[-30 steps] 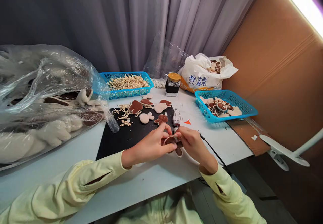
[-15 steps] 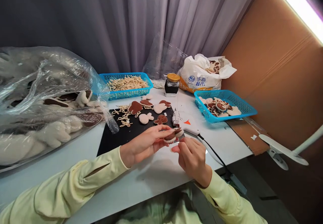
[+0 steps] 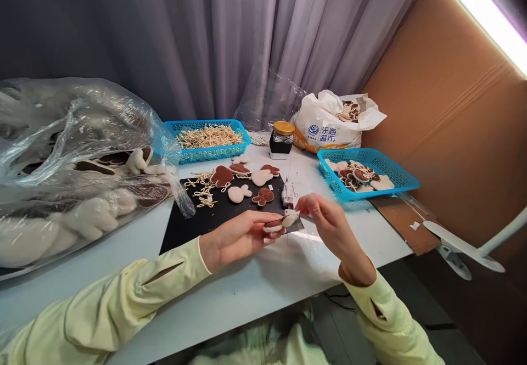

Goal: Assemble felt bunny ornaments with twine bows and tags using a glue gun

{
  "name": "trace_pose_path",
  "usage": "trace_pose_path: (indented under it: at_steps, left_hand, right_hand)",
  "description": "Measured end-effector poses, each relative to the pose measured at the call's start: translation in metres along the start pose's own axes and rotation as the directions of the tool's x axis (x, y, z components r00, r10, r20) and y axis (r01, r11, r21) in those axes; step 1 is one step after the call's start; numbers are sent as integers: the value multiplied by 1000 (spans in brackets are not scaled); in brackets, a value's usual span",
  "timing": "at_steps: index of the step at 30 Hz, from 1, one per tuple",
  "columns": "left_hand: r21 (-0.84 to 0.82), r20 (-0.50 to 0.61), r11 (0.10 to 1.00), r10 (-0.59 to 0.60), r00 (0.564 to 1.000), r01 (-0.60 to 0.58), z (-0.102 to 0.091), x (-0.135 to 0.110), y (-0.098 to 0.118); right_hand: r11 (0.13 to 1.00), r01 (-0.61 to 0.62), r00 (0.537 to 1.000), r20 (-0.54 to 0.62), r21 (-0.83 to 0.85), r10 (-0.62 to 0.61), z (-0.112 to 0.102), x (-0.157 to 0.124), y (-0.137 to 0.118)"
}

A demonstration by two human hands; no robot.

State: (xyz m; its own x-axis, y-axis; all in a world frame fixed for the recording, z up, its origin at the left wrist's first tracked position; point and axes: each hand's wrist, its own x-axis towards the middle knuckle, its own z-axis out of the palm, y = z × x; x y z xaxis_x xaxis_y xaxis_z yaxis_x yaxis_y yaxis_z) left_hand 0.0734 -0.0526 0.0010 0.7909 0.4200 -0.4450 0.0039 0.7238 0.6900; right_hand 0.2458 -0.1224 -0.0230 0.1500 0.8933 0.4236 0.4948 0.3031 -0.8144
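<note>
My left hand (image 3: 247, 233) holds a small brown-and-cream plush rabbit-head piece (image 3: 273, 225) between thumb and fingers, over the front edge of a black mat (image 3: 187, 225). Close to its right end, my right hand (image 3: 325, 219) has thumb and forefinger pinched together; anything between them is too small to make out. A white glue gun (image 3: 289, 194) lies just beyond, its rear part hidden by my right hand. On the mat are several loose plush pieces, among them a cream one (image 3: 239, 193) and a brown one (image 3: 262, 196), beside tied cord bows (image 3: 205, 195).
Behind the mat stand a blue basket (image 3: 178, 159) of cord bows and a gold-lidded jar (image 3: 281, 141). Another blue basket (image 3: 343, 192) with plush pieces is at right, below a white shopping bag (image 3: 319, 126). A large clear bag (image 3: 82, 200) of plush fills the left.
My right hand has moved up and to the right, from below the plush piece to beside its right end. The plush piece has turned in my left hand, showing a cream part.
</note>
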Motion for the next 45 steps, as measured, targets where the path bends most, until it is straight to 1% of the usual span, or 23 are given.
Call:
trace_pose_path:
  at_steps: [1,2,4,6,8,11,13,15,17,19,21,24,30,33,37,41,45]
  left_hand:
    - [-13,-4,1000,5,1000,-5,0,0,0]
    - [-18,1,1000,14,1000,-14,-1,-1,0]
    - [-21,31,999,44,999,-44,-1,-2,1]
    - [-8,78,997,73,994,-72,-2,-2,1]
    - [22,119,996,87,989,-90,-4,-2,2]
    - [48,148,994,95,984,-103,-5,-1,2]
    - [43,140,993,100,985,-107,-6,1,1]
    - [36,110,994,99,989,-104,-6,2,1]
    - [31,93,996,85,992,-88,-6,3,0]
    - [10,112,999,52,992,-54,-5,4,0]
    - [-32,145,999,2,989,3,-5,3,0]
    - [-106,156,991,-66,986,84,-4,1,2]
    - [-224,152,961,-131,980,163,-4,-1,3]
    - [-288,168,936,-157,973,201,-5,-1,3]
    - [-345,152,909,-193,969,235,-7,-1,4]
    - [-363,167,885,-246,955,292,-8,-1,3]
    - [-372,185,872,-267,946,319,-10,0,2]
  right_hand:
    - [996,-73,995,76,53,69,1,-3,1]
    - [987,-126,983,148,98,111,3,-7,1]
    - [969,-181,957,258,167,134,8,-16,0]
    - [958,-204,938,321,202,132,14,-25,-3]
    - [937,-245,928,339,250,152,20,-30,-7]
    - [893,-290,934,305,343,186,26,-32,-11]
    - [910,-244,956,242,336,167,26,-31,-12]
    - [968,-114,985,151,224,81,24,-31,-13]
    - [997,51,996,75,65,-55,22,-32,-13]
    - [981,177,984,21,-76,-176,20,-34,-12]
    - [958,228,972,-20,-172,-235,19,-35,-11]
    - [945,238,963,-76,-225,-260,18,-35,-8]
    - [942,267,940,-158,-205,-301,23,-32,-6]
    - [944,254,941,-169,-212,-292,28,-31,-5]
    - [954,246,944,-179,-172,-276,34,-32,-4]
    - [946,287,927,-205,-152,-315,35,-32,-5]
    - [925,347,906,-197,-158,-373,34,-31,-6]
